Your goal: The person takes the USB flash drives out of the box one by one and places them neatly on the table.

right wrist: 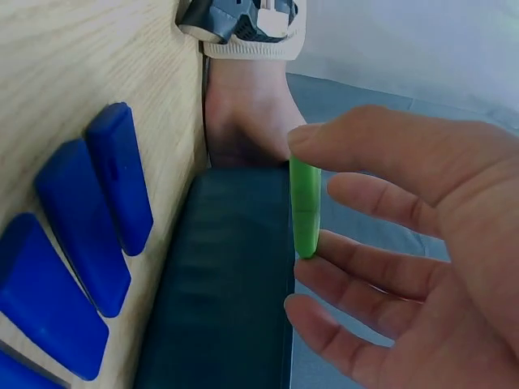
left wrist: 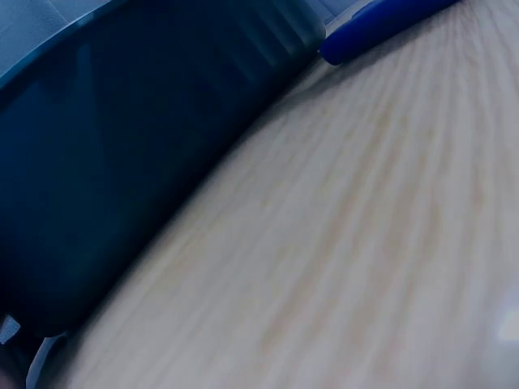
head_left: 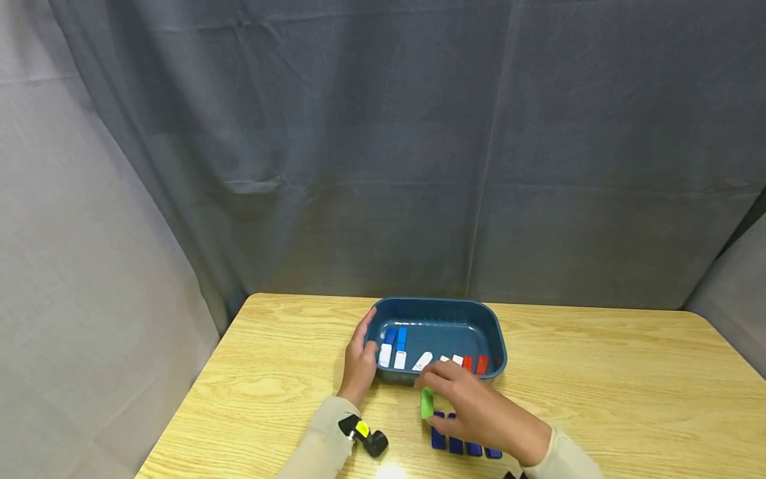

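My left hand (head_left: 359,366) holds a dark teal plastic bin (head_left: 439,305) by its left end, thumb at the rim. My right hand (head_left: 473,402) pinches a flat green block (head_left: 427,403) between thumb and fingertips, just in front of the bin's near wall. In the right wrist view the green block (right wrist: 305,207) stands on edge in the pinch, with the bin's outer wall (right wrist: 231,267) behind it. Several dark blue flat blocks (head_left: 439,436) lie in a row on the table, partly hidden under my right hand. The left wrist view shows the bin wall (left wrist: 138,146) and one blue block (left wrist: 373,31).
Inside the bin lie white blocks (head_left: 400,360), blue blocks (head_left: 402,334) and red blocks (head_left: 481,364), mostly along the near side. Wood-grain table (head_left: 598,379) extends to both sides. A grey curtain (head_left: 383,166) hangs behind the table's back edge.
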### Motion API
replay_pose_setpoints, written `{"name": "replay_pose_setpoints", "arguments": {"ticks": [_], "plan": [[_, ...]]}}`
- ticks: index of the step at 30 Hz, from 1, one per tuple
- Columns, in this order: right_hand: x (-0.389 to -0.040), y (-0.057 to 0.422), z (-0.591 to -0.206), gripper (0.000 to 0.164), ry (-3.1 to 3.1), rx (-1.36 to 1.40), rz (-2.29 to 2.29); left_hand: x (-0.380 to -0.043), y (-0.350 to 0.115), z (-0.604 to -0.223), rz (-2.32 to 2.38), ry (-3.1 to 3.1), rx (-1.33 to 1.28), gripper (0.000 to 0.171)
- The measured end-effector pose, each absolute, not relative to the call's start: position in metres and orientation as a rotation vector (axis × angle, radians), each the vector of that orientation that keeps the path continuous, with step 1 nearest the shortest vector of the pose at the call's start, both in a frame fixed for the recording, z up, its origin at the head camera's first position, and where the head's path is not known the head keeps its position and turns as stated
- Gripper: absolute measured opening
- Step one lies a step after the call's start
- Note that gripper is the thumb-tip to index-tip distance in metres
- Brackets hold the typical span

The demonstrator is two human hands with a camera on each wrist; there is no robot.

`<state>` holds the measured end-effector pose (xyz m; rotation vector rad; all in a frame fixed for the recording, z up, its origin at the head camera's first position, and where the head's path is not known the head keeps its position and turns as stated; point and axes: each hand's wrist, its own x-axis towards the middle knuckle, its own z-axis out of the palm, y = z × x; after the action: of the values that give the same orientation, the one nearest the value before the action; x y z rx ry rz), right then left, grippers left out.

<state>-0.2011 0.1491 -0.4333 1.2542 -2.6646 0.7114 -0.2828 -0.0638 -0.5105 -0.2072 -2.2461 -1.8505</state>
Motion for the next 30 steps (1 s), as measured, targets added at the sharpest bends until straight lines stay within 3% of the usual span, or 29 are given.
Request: {"name": "replay_pose_setpoints", "arguments": {"ticks": [9, 30], "plan": [[-0.196, 0.148, -0.438, 0.036, -2.651, 1.274, 0.689, -0.292, -0.065, -0.53, -1.803, -2.239, -0.197, 0.064], [-0.188, 0.147, -0.445, 0.033, -2.819, 1.252, 0.722, -0.293, -0.064, -0.531, -1.805, -2.238, -0.195, 0.063]]}}
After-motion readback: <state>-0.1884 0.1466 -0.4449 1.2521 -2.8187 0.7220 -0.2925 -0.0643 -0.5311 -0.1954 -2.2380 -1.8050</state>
